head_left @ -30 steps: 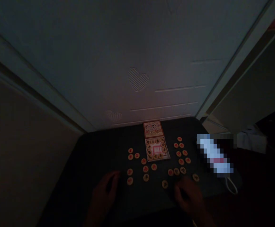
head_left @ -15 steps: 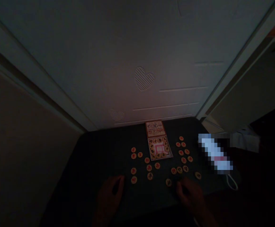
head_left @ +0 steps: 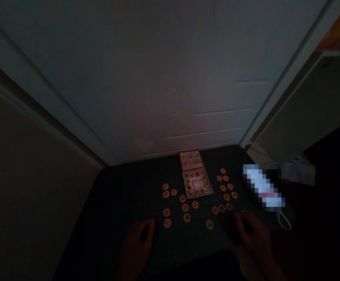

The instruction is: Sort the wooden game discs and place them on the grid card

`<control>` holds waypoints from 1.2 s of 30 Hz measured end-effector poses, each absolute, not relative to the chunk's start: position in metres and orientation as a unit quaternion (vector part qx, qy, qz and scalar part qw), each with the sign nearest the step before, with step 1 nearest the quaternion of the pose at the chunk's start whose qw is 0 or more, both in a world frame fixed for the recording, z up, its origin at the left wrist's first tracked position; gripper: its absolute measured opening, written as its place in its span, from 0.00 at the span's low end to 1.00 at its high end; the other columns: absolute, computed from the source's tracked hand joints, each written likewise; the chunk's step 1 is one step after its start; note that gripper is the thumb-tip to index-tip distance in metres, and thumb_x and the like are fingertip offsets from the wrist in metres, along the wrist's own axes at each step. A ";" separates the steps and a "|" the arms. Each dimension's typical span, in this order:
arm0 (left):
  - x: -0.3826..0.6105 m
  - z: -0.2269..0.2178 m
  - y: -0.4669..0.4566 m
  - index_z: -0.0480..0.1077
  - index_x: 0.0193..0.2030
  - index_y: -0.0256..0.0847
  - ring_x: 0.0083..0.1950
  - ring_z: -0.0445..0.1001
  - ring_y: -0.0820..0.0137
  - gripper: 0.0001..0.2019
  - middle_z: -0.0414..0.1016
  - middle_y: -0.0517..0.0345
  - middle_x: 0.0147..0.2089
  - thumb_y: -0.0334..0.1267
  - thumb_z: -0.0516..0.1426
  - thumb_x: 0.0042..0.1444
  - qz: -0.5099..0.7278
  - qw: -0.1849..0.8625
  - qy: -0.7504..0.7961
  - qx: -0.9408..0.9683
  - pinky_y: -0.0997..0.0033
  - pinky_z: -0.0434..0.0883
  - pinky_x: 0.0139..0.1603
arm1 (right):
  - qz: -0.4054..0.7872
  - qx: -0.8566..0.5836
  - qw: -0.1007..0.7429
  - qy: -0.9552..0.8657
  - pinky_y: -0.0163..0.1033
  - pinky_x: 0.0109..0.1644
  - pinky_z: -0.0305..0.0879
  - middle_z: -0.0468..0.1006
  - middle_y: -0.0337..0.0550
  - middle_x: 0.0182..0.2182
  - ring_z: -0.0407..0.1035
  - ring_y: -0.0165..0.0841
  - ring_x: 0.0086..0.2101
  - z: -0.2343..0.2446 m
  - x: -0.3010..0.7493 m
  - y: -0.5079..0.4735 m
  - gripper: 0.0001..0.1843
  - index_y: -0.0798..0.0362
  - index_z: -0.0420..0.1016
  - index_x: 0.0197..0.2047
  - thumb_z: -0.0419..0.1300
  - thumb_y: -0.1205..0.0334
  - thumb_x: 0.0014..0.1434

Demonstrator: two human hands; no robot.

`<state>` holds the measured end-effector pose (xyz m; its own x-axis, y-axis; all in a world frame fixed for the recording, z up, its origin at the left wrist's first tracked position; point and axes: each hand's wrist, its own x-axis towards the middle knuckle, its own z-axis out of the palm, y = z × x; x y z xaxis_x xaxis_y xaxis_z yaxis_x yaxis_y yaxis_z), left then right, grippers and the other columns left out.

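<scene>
The scene is very dark. Several round pale game pieces (head_left: 187,217) with red or black marks lie spread over a dark table (head_left: 114,203). Behind them is an open red-and-white box (head_left: 197,186) with more pieces around its edge. My left hand (head_left: 137,242) rests on the table near the front, fingers stretched forward and empty, just left of a piece (head_left: 167,223). My right hand (head_left: 253,234) lies at the front right with bent fingers over the spot where one piece lay. That piece is hidden, and I cannot see whether the fingers hold it.
A pale wall with heart shapes (head_left: 177,100) rises right behind the table. A blurred white and pink object (head_left: 263,188) lies at the table's right edge, with a white cord loop (head_left: 283,221) beside it. A cabinet (head_left: 313,101) stands to the right.
My right hand has slid to the right, away from the piece at front centre, and now covers the piece at the far right. The left hand has barely moved.
</scene>
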<state>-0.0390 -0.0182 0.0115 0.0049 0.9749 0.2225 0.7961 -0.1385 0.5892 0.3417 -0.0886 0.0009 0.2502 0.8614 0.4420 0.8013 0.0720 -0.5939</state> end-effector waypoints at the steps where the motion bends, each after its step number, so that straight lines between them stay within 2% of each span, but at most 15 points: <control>1: -0.039 0.012 -0.018 0.78 0.39 0.46 0.40 0.81 0.61 0.20 0.83 0.56 0.38 0.56 0.51 0.63 0.298 0.151 0.639 0.693 0.60 0.78 0.43 | 0.033 -0.689 0.401 -0.602 0.38 0.36 0.74 0.83 0.42 0.32 0.78 0.36 0.32 0.001 0.349 -0.089 0.13 0.48 0.79 0.39 0.57 0.52 0.66; 8: -0.038 0.014 -0.018 0.78 0.38 0.46 0.40 0.81 0.61 0.20 0.83 0.56 0.38 0.56 0.51 0.63 0.288 0.157 0.649 0.686 0.59 0.77 0.46 | 0.017 -0.713 0.384 -0.586 0.46 0.45 0.75 0.82 0.47 0.42 0.77 0.42 0.41 0.004 0.382 -0.085 0.15 0.48 0.77 0.48 0.57 0.50 0.66; 14: -0.039 0.013 -0.018 0.78 0.38 0.46 0.40 0.81 0.60 0.20 0.83 0.55 0.39 0.56 0.51 0.62 0.286 0.166 0.652 0.682 0.59 0.77 0.45 | 0.056 -0.686 0.336 -0.642 0.51 0.54 0.73 0.78 0.48 0.49 0.74 0.44 0.49 -0.004 0.393 -0.085 0.17 0.47 0.75 0.54 0.57 0.50 0.66; 22: -0.040 0.009 -0.018 0.78 0.39 0.46 0.40 0.81 0.62 0.19 0.83 0.56 0.38 0.55 0.51 0.63 0.289 0.150 0.645 0.692 0.63 0.77 0.43 | 0.063 -0.667 0.337 -0.661 0.52 0.54 0.74 0.78 0.49 0.49 0.75 0.43 0.49 -0.027 0.404 -0.093 0.17 0.47 0.75 0.54 0.57 0.50 0.66; 36: -0.038 0.013 -0.020 0.77 0.40 0.46 0.41 0.81 0.61 0.19 0.83 0.55 0.39 0.55 0.51 0.63 0.288 0.152 0.647 0.690 0.60 0.77 0.45 | 0.065 -0.677 0.357 -0.640 0.50 0.52 0.75 0.80 0.48 0.47 0.76 0.43 0.47 -0.015 0.397 -0.094 0.18 0.48 0.77 0.51 0.58 0.47 0.65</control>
